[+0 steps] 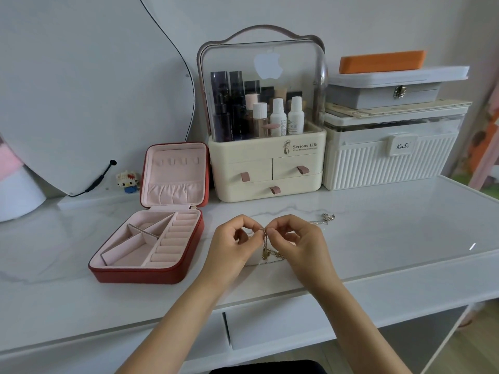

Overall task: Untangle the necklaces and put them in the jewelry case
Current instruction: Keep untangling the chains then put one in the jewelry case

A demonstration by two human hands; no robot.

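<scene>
While both hands work above worktop (378,238): left hand (232,245) and right hand (299,242) fingers pinching tangled necklaces (266,249) between them, chains dangling onto worktop. Jewelry case (147,247) open, left of hands, apart.

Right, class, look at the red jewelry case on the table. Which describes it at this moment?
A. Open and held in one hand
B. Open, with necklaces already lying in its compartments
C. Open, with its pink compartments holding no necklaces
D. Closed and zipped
C: the jewelry case lies open with bare pink compartments, while both hands, left hand and right hand, pinch the tangled necklaces over the table beside it.
</scene>
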